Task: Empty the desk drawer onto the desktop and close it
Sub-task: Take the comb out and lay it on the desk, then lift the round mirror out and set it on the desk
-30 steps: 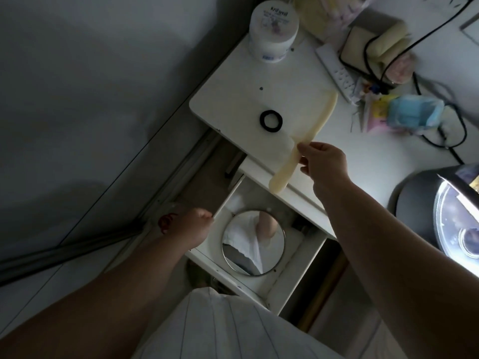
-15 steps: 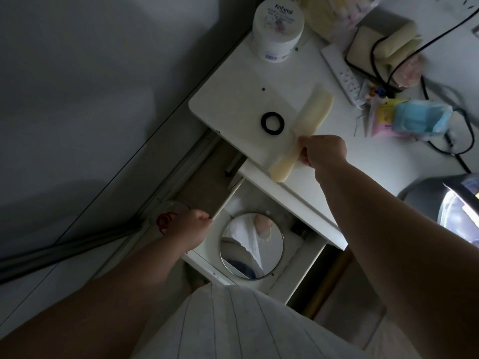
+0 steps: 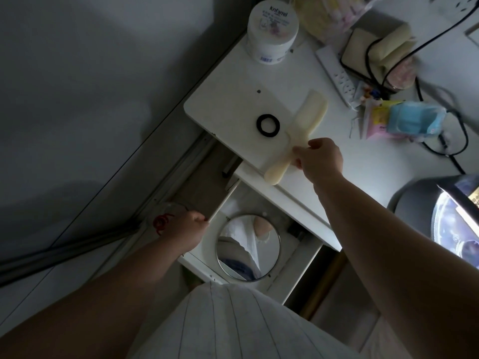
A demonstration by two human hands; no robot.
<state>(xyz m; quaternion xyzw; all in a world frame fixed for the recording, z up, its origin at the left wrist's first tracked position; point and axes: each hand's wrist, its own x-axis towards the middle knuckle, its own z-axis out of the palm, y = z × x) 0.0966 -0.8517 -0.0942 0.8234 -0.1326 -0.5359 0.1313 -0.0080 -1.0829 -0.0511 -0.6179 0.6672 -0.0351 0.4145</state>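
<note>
A white drawer [image 3: 302,265] stands pulled out under the white desktop [image 3: 225,99]. A round mirror [image 3: 248,246] lies flat inside it. My left hand [image 3: 185,233] grips the drawer's left wall. A cream comb [image 3: 298,137] lies on the desktop with its handle over the front edge, and my right hand [image 3: 320,161] pinches that handle. A black ring-shaped hair tie [image 3: 268,125] rests on the desktop just left of the comb.
A white jar [image 3: 272,32] stands at the desktop's back corner. A remote [image 3: 337,73], black cables [image 3: 388,45], tissue packs [image 3: 404,119] and cream rolls crowd the right. A dark lit appliance [image 3: 440,221] sits at the right edge. A grey wall is left.
My right hand has lowered the comb from the air onto the desktop beside the hair tie. My left hand has stayed on the drawer's left wall.
</note>
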